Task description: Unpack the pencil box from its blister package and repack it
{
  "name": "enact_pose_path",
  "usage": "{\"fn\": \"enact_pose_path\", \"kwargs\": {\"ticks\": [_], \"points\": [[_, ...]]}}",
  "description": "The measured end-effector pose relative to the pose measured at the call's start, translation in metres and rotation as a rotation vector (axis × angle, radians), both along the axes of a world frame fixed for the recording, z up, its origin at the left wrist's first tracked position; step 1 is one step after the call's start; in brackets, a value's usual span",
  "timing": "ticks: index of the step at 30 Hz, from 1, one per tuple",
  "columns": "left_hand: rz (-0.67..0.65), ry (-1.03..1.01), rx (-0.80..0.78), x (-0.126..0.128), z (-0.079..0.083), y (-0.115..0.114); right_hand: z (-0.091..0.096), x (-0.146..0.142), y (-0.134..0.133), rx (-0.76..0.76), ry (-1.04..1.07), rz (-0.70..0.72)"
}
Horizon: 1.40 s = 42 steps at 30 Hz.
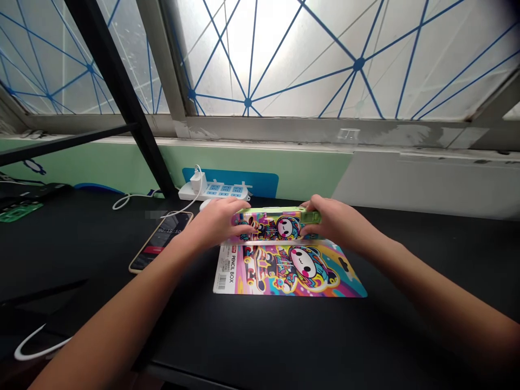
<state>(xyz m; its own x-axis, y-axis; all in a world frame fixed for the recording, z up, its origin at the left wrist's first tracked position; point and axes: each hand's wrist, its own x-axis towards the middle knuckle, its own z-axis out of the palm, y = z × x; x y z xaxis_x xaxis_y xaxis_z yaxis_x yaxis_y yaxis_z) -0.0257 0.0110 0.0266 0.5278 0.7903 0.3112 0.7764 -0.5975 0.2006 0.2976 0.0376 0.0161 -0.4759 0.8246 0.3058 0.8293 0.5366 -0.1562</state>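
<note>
Black laminate desktop (pixel 260 336) carries a cartoon-covered pencil box (pixel 276 225), held level at the far edge of a flat printed card (pixel 284 273) marked PENCIL BOX; whether the box touches the card is hard to tell. Both hands grasp the box from opposite ends, the left hand (pixel 217 222) curled over one end and the right hand (pixel 339 219) over the lime-green end, a two-ended hold that seems to suit keeping something long and narrow steady. The card lies face up just in front. A smartphone (pixel 160 241) lies beside the left hand, apparently clear of its work, while a white power strip (pixel 213 190) sits farther back against the wall.
</note>
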Motion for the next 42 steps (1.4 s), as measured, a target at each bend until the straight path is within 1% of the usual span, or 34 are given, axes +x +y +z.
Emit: {"fn": "enact_pose_path", "kwargs": {"ticks": [2,4,6,8,9,11,13,15,16,18,20,21,23,25,28,32,37,39,42], "points": [[-0.054,0.019,0.122,0.0,0.008,-0.007,0.008,0.002,-0.011,0.056,0.029,-0.021],[-0.086,0.01,0.284,0.003,0.018,-0.024,0.017,0.009,-0.027,0.164,0.086,-0.002],[-0.113,-0.076,0.415,0.007,0.024,-0.049,0.022,0.02,-0.051,0.312,0.16,0.064],[-0.106,-0.148,0.492,0.011,0.02,-0.079,0.018,0.033,-0.079,0.421,0.2,0.128],[-0.118,-0.164,0.507,0.012,0.014,-0.093,0.013,0.039,-0.094,0.463,0.219,0.138],[-0.124,-0.209,0.473,0.015,-0.006,-0.118,-0.002,0.047,-0.121,0.476,0.208,0.185],[-0.109,-0.236,0.369,0.016,-0.03,-0.136,-0.017,0.048,-0.14,0.456,0.182,0.253],[-0.04,-0.284,0.258,0.016,-0.05,-0.147,-0.029,0.043,-0.15,0.427,0.154,0.291],[-0.004,-0.316,0.206,0.015,-0.056,-0.15,-0.033,0.039,-0.152,0.413,0.15,0.304],[0.099,-0.348,0.067,0.014,-0.062,-0.153,-0.039,0.034,-0.151,0.351,0.162,0.313],[0.194,-0.347,-0.091,0.012,-0.061,-0.153,-0.044,0.035,-0.146,0.229,0.197,0.287],[0.223,-0.34,-0.163,0.011,-0.06,-0.152,-0.047,0.038,-0.143,0.145,0.213,0.253],[0.238,-0.33,-0.269,0.01,-0.057,-0.151,-0.051,0.046,-0.137,-0.035,0.234,0.175],[0.226,-0.332,-0.328,0.008,-0.055,-0.15,-0.052,0.055,-0.132,-0.194,0.261,0.111],[0.234,-0.355,-0.383,0.007,-0.054,-0.151,-0.046,0.063,-0.126,-0.351,0.353,0.07],[0.255,-0.388,-0.395,0.008,-0.055,-0.152,-0.036,0.062,-0.12,-0.434,0.498,0.029],[0.253,-0.386,-0.408,0.011,-0.057,-0.155,-0.033,0.059,-0.11,-0.536,0.735,-0.163],[0.274,-0.383,-0.435,0.011,-0.057,-0.156,-0.033,0.057,-0.107,-0.551,0.784,-0.187],[0.296,-0.378,-0.469,0.011,-0.056,-0.157,-0.033,0.055,-0.106,-0.522,0.816,-0.206]]}}
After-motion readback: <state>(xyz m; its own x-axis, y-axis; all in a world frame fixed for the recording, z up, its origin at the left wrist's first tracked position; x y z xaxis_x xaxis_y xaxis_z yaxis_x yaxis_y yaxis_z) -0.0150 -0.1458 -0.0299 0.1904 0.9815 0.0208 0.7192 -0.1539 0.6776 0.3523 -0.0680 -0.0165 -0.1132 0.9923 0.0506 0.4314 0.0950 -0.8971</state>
